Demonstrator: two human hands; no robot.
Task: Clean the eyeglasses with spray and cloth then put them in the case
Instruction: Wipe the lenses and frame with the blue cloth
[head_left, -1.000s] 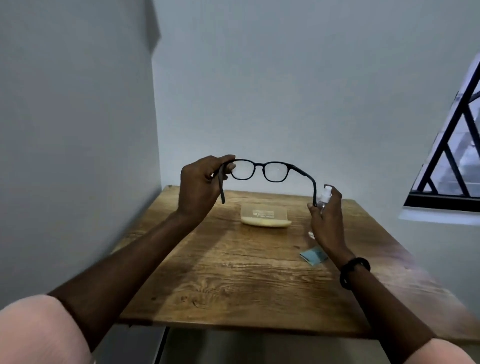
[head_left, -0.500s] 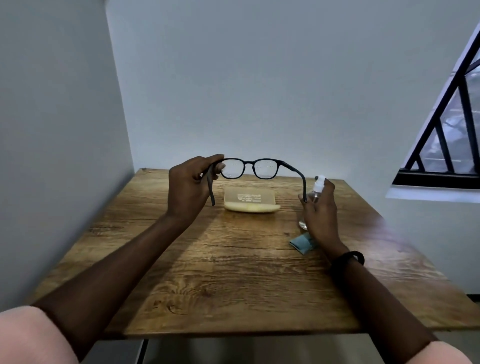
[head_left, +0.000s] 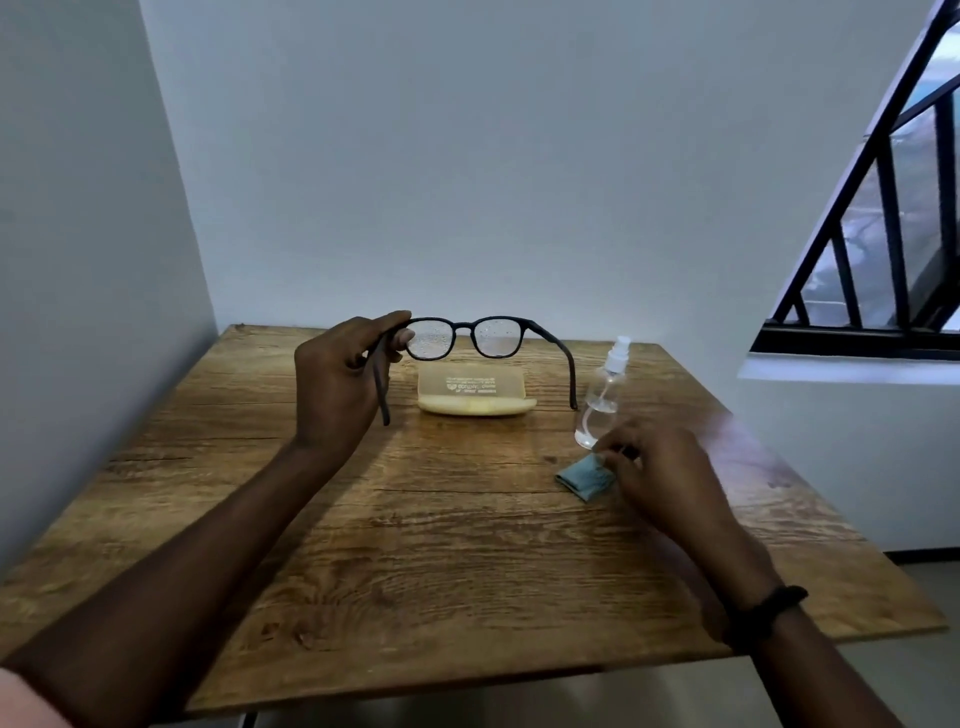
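My left hand (head_left: 337, 384) pinches the black eyeglasses (head_left: 464, 326) at the left hinge and holds them up over the table, temples unfolded toward me. Droplets cover both lenses. A small clear spray bottle (head_left: 602, 400) with a white nozzle stands upright on the table, free of any hand. My right hand (head_left: 670, 478) hovers low just in front of it, its curled fingertips at the near edge of the folded blue cloth (head_left: 582, 478), which lies flat. The yellowish translucent case (head_left: 475, 392) lies open behind the glasses.
Everything sits on a wooden table (head_left: 415, 545) pushed into a corner, with grey walls at the left and back. A barred window (head_left: 883, 234) is at the right. A black band circles my right wrist.
My right hand has let go of the spray bottle, which now stands on the table, and has dropped down to the blue cloth. The glasses stay raised in my left hand.
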